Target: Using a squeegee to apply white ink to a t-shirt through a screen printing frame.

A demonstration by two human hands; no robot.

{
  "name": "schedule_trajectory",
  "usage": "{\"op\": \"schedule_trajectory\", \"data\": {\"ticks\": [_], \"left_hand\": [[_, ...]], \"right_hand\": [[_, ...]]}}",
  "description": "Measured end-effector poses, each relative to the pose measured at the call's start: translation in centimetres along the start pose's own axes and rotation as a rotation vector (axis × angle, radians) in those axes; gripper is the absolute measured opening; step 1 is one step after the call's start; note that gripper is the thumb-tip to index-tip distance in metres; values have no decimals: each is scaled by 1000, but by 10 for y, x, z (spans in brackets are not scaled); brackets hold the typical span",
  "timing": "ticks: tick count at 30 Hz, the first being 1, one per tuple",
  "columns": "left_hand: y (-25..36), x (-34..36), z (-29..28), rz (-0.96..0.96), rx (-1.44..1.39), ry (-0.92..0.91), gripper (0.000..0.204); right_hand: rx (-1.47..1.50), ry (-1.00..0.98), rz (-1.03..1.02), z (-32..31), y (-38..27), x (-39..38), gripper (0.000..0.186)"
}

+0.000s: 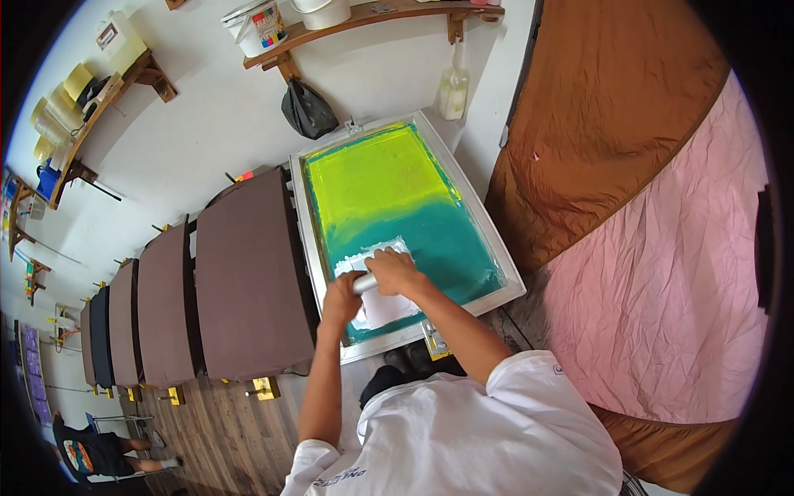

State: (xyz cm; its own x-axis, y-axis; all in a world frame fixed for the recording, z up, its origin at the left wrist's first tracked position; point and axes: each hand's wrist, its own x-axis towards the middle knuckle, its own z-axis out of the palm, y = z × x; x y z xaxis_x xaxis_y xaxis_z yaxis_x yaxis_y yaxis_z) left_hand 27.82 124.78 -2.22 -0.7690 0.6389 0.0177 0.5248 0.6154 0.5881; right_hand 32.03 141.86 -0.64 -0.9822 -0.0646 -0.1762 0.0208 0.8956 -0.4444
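Note:
A screen printing frame (488, 217) with silver edges lies in front of me, its mesh yellow-green at the far part and teal at the near part. White ink (387, 311) covers a rectangular patch near its lower left. Over that patch, my left hand (341, 301) and my right hand (392, 271) are both closed around a pale grey squeegee (365, 283). Only a short stretch of its handle shows between the hands. The squeegee's lower edge is hidden by them.
Several dark brown covered printing boards (246, 277) stand in a row to the left. Wooden shelves (351, 23) with tubs run along the wall. A black bag (308, 110) hangs below one. Brown and pink fabric (653, 273) fills the right. Another person (87, 453) is at lower left.

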Motion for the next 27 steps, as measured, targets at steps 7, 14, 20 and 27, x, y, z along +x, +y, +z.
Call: {"op": "schedule_trajectory", "data": {"ticks": [7,14,20,27], "left_hand": [[45,-91,16,35,-77,57,54],[23,-25,-24,-28,125,-263,35],[-10,38,1,-59,55,-57,37],[-1,15,5,39,128,26,38]], "right_hand": [[5,167,-58,38,-23,-99,46],[-58,-104,62,-12,-23,-43,31],[-79,-85,125,-21,6,27,34],[-28,-6,95,-3,4,9,39]]}}
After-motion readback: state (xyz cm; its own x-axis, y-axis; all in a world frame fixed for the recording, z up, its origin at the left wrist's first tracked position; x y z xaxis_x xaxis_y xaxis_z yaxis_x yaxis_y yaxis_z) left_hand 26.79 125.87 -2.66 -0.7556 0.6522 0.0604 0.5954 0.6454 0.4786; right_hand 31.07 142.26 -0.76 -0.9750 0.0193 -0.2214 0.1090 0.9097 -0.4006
